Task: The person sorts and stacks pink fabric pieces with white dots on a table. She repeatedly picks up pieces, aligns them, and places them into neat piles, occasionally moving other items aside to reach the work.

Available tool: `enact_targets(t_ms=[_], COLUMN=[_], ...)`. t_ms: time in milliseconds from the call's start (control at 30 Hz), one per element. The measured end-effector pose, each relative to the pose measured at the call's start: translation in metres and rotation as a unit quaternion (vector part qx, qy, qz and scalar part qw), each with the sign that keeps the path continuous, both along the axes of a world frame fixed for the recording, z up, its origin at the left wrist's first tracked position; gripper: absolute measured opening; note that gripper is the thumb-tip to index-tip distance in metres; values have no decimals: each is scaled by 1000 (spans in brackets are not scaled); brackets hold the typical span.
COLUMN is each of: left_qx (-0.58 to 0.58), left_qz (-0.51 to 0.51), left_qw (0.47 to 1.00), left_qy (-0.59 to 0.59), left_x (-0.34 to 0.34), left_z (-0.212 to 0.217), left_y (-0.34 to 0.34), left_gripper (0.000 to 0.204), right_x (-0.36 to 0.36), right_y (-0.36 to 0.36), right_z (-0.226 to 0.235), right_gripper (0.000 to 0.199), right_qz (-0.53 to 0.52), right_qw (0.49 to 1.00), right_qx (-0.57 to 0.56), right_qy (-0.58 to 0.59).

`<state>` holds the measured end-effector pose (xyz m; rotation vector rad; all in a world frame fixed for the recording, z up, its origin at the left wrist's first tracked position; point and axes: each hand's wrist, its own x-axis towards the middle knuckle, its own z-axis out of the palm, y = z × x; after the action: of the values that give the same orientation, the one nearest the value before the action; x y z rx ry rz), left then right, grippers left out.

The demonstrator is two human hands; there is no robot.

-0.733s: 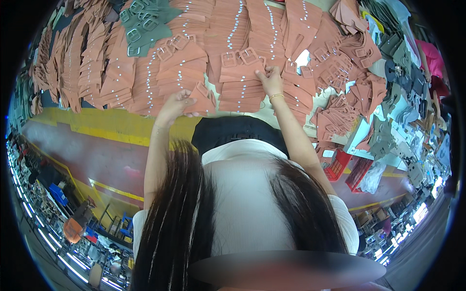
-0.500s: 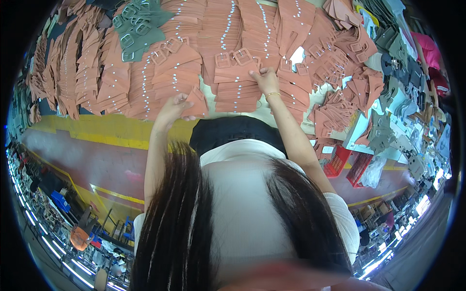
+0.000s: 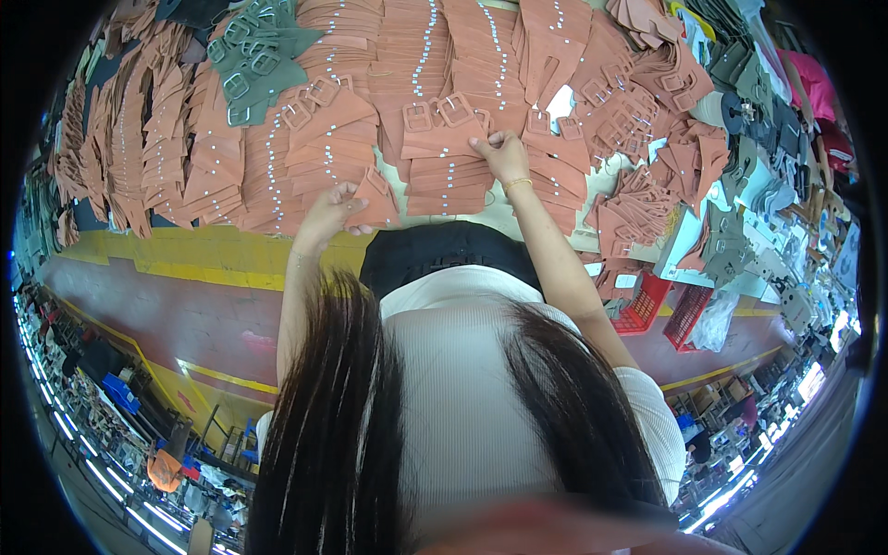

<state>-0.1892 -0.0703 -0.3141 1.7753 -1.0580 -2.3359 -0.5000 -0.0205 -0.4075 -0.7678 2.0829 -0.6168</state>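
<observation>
My left hand [image 3: 330, 215] is closed on a salmon-orange leather piece [image 3: 377, 198] with a pointed top, held at the table's near edge. Further right, my right hand [image 3: 502, 157], a thin bracelet at its wrist, has bent fingers gripping the right edge of a buckled leather piece [image 3: 444, 141]. That piece lies across a stack of similar leather pieces [image 3: 448, 190], fanned out with small white labels. Leather-covered square buckles [image 3: 455, 109] stand along its far side. The undersides of both held pieces are hidden.
Overlapping rows of salmon leather pieces [image 3: 268, 166] cover most of the table. Green buckled pieces [image 3: 259, 60] lie on top at the far left. Loose buckled straps [image 3: 634, 120] are heaped to the right. Red plastic baskets [image 3: 645, 305] stand below the table's right side.
The leather piece in my left hand is tilted slightly more upright. My right hand stays at the buckled piece. The whole view has shifted slightly.
</observation>
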Motion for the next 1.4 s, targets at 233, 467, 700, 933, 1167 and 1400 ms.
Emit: enact_targets(t_ms=[233, 467, 700, 933, 1167, 1400], left_qx=[-18, -9, -2, -10, -67, -70], left_qz=[-2, -12, -42, -76, -80, -46], left_qw=[1000, 1000, 999, 997, 994, 996], left_qy=[-2, 8, 2, 29, 29, 25], left_x=[0, 2, -4, -17, -19, -12], left_z=[2, 0, -3, -10, -17, -21], left_y=[3, 9, 12, 22, 33, 37], left_gripper=[19, 20, 23, 27, 19, 20], right_x=[7, 4, 22, 46, 110, 161], right_y=[1, -13, -35, -74, -148, -197], right_z=[4, 25, 68, 103, 107, 29], right_gripper=[34, 17, 19, 21, 21, 28], right_qz=[-130, -50, -68, 39, 133, 123], right_qw=[969, 961, 921, 930, 873, 912], right_qx=[-72, 2, -37, -52, -122, -53], right_qy=[-196, -270, -382, -362, -454, -388])
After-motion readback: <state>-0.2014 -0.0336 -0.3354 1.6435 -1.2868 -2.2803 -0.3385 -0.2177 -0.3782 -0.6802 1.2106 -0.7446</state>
